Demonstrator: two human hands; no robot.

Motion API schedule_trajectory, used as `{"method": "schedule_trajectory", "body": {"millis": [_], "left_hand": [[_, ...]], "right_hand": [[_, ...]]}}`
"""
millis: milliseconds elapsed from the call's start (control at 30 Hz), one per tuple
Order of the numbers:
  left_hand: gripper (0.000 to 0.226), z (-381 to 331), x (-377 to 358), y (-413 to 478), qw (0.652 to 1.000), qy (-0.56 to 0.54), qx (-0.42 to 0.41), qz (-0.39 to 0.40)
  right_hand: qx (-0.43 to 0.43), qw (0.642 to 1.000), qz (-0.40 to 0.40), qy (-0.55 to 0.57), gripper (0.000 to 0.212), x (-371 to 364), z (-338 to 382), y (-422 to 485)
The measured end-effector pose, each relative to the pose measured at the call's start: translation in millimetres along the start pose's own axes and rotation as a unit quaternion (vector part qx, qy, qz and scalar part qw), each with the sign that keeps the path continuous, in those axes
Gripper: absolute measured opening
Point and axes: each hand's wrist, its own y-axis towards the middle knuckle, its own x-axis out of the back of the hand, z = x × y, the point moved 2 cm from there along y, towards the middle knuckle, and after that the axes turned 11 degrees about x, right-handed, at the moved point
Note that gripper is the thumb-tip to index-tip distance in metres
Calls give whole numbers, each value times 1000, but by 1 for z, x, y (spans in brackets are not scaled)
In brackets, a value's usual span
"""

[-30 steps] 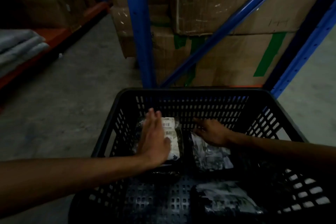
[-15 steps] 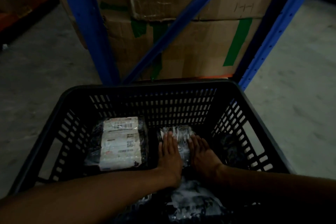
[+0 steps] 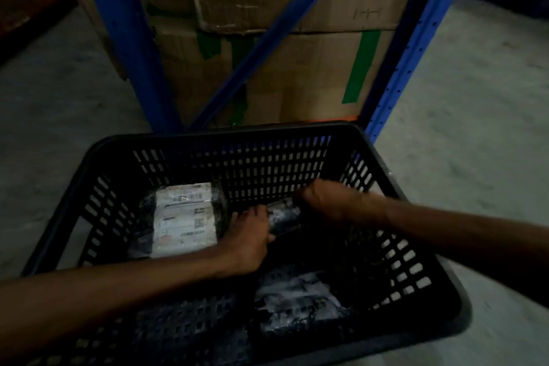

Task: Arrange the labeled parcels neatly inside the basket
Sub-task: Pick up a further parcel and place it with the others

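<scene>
A black slotted basket (image 3: 225, 140) stands on the floor in front of me. At its far left lies a dark parcel with a white label (image 3: 185, 218), flat and face up. Both hands hold a second dark shiny parcel (image 3: 283, 214) in the far middle. My left hand (image 3: 249, 238) grips its near end and my right hand (image 3: 323, 199) closes over its far right end. A third wrapped parcel (image 3: 297, 297) lies near the front right. The scene is dim and the held parcel's label is not visible.
Blue rack uprights (image 3: 127, 38) and a diagonal brace (image 3: 267, 33) stand just behind the basket, with stacked cardboard boxes (image 3: 312, 83) marked with green tape. Grey concrete floor (image 3: 460, 128) lies on both sides.
My left hand left the labelled parcel and joined the right on the middle parcel. Both hands went from pressing it flat to gripping it, the right now at its far end.
</scene>
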Motion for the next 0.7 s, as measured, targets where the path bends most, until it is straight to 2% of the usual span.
{"method": "schedule_trajectory", "body": {"millis": [33,100,167,200,233,300,333,367,400,467,533,633,700], "left_hand": [[49,0,14,-4,998,-56,-11,-17],[40,7,40,-9,991,-129,-22,-32],[39,16,66,-5,973,-224,21,-54],[40,20,77,-2,950,-300,69,-56],[44,24,85,3,910,-392,127,-41],[56,26,88,12,812,-539,221,26],[63,23,83,15,785,-568,240,52],[67,20,76,17,784,-568,243,63],[65,16,67,18,797,-550,241,59],[55,8,45,21,851,-467,235,40],[40,2,22,23,891,-387,235,25],[43,-2,-7,28,908,-339,243,28],[46,-2,-15,33,913,-328,243,16]], "right_hand": [[9,999,-11,42,24,24,-5,-10],[-15,980,-51,192,44,57,-16,-15],[-56,907,-104,403,49,65,-23,-16],[-68,859,-141,487,44,64,-27,-14],[-87,812,-165,553,38,60,-29,-12],[-145,743,-197,623,38,45,-29,0],[-183,726,-214,628,43,36,-28,6],[-215,711,-238,625,46,27,-27,14],[-241,701,-263,617,47,16,-28,22],[-277,697,-289,595,52,-3,-27,33],[-309,716,-284,557,50,-21,-26,41],[-330,788,-247,457,42,-34,-23,47],[-304,796,-223,473,27,-37,-25,51]]}}
